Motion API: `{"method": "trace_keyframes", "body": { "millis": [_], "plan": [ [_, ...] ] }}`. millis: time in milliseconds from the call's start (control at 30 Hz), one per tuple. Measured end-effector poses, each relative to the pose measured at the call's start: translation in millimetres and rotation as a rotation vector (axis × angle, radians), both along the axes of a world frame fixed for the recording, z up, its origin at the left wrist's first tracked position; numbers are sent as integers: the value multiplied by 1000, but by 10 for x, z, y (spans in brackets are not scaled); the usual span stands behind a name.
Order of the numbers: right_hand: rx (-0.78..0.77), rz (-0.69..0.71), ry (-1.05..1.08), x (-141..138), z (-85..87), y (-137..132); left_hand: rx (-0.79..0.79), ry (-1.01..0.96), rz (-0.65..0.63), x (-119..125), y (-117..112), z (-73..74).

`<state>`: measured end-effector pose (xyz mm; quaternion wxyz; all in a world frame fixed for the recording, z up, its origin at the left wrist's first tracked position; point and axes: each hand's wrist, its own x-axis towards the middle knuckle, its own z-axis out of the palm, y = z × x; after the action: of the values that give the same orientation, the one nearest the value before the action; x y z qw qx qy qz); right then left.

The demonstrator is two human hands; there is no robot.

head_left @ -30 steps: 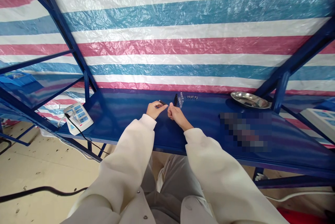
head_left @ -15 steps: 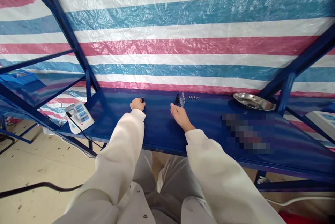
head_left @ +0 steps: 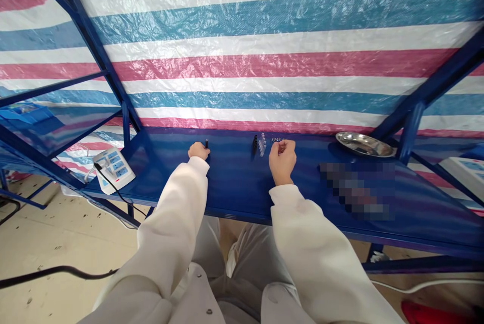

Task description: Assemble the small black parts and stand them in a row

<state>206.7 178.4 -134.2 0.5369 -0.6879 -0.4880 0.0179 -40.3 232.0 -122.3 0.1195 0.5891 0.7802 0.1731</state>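
My left hand (head_left: 198, 151) rests on the blue table, its fingers closed around a small black cylindrical piece (head_left: 206, 143) whose upper end shows beside the thumb. Farther right, my right hand (head_left: 283, 160) is curled with thumb and fingertips together, at a row of small shiny metal parts (head_left: 277, 140). It hides part of that row, and whatever it pinches is too small to make out. Left of it stand a cluster of small black parts (head_left: 255, 144) and a row of clear plastic parts (head_left: 262, 144).
A round steel plate (head_left: 365, 145) lies at the table's back right, with a blurred-out object (head_left: 355, 190) in front of it. At the left edge sits a white power strip (head_left: 114, 169) with a black cable. Blue frame posts (head_left: 413, 129) and striped sheeting (head_left: 257, 66) bound the table (head_left: 234, 182).
My right hand has moved right, from beside the black and clear parts to the metal parts, and its fingers have curled in. My left hand stays in place with the black piece.
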Motion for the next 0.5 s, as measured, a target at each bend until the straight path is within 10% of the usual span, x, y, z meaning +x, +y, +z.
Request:
{"method": "trace_keyframes", "body": {
  "millis": [200, 500],
  "plan": [
    [-508, 33, -138, 90, -118, 83, -18, 55, -81, 22, -221, 171],
    [-623, 88, -321, 41, -245, 150, 228, 211, -790, 855, -534, 68]
  ]
}}
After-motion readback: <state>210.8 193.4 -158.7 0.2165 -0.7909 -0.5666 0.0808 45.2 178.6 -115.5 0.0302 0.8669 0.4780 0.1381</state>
